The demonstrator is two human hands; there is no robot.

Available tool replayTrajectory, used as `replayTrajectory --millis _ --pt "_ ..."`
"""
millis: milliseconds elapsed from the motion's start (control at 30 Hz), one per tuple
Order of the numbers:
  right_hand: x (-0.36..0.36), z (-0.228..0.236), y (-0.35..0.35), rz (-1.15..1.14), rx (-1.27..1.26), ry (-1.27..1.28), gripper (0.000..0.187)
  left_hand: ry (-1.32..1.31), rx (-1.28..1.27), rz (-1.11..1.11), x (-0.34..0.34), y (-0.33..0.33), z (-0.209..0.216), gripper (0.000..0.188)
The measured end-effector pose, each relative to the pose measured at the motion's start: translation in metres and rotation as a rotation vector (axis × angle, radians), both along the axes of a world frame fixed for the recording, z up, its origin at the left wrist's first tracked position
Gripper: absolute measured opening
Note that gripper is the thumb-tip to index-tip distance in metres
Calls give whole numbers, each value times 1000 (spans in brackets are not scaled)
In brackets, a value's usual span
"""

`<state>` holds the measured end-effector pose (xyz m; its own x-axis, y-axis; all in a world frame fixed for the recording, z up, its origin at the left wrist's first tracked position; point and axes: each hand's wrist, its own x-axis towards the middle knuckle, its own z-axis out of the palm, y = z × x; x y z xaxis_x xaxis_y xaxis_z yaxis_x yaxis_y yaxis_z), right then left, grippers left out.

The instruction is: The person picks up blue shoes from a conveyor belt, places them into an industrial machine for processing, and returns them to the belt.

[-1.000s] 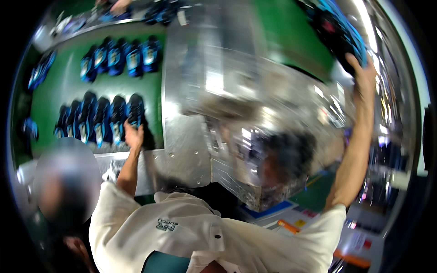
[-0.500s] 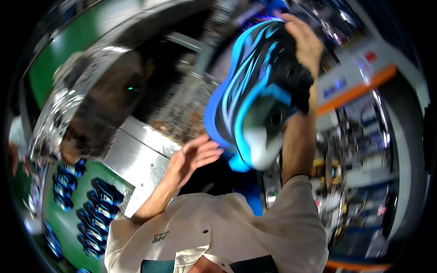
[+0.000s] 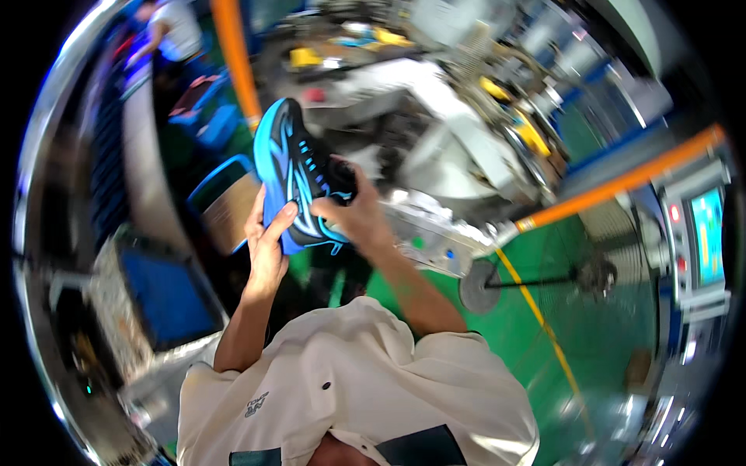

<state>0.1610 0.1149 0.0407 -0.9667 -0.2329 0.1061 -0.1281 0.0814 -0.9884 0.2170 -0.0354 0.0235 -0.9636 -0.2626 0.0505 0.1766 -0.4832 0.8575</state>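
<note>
Between my hands is a black and blue running shoe (image 3: pixel 299 175), tilted with its toe pointing up and away and its blue-to-turquoise sole turned to the left. My left hand (image 3: pixel 268 237) grips it by the sole near the heel, thumb against the side. Closed on the other side, around the ankle opening, is my right hand (image 3: pixel 359 206); its thumb rests on the shoe's upper. A pull loop hangs at the heel. The inside of the shoe is hidden from view.
A blue-framed seat (image 3: pixel 227 206) stands left of the shoe, with a blue-topped machine part (image 3: pixel 167 291) nearer. Blurred machinery fills the far side, behind an orange bar (image 3: pixel 622 185). A lit control panel (image 3: pixel 707 233) stands right. A co-worker (image 3: pixel 177 33) is far left.
My body has turned, and the surroundings differ. The shoe has come down and left, farther from the camera. My left hand, open beside it before, now grips it, and my right hand has moved from toe to ankle opening.
</note>
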Motion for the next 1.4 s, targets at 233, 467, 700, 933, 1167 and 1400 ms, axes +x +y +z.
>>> replayTrajectory --millis 233,467,700,933,1167,1400 --pt "-24 -33 120 -455 -359 -76 59 -36 10 -214 -72 139 -21 66" --pt "-33 -51 270 -848 -527 -141 58 -26 -264 -682 -176 237 -15 72" --pt "-12 -29 321 -1115 -282 183 66 -179 -873 -217 -404 320 -99 71" --pt "-41 -2 302 -1298 36 121 68 -523 -1202 -293 -487 315 -117 75" --pt "-254 30 327 -890 372 60 29 -536 56 -612 -399 171 -79 30" --pt "-441 -46 205 -634 1005 -338 65 -740 -201 -256 -206 -7 -5 90"
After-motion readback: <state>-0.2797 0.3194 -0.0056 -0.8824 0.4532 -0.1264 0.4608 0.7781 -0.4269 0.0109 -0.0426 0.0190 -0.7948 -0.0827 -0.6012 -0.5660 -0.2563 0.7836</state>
